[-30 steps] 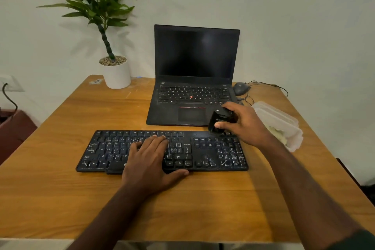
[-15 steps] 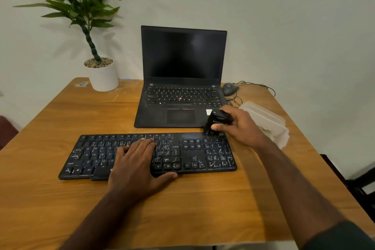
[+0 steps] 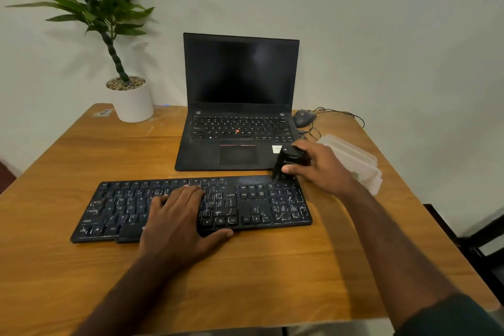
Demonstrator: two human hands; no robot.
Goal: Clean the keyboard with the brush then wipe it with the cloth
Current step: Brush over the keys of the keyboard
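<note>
The right hand [image 3: 324, 169] grips the brush [image 3: 287, 162] at the keyboard's [image 3: 191, 207] far right corner, left hand [image 3: 177, 226] flat steadying it; brushing across the keys looks next.

- Left hand [image 3: 177, 222]: palm down, fingers straight and close together, thumb splayed toward the right; lies flat on the keyboard [image 3: 256, 207].
- Left forearm: bare, runs from the lower left edge up to the hand.
- Right hand [image 3: 320, 169]: fingers and thumb curled round the black brush [image 3: 286, 161], at the keyboard's far right corner.
- Right forearm: bare, dark sleeve at the lower right corner.
</note>
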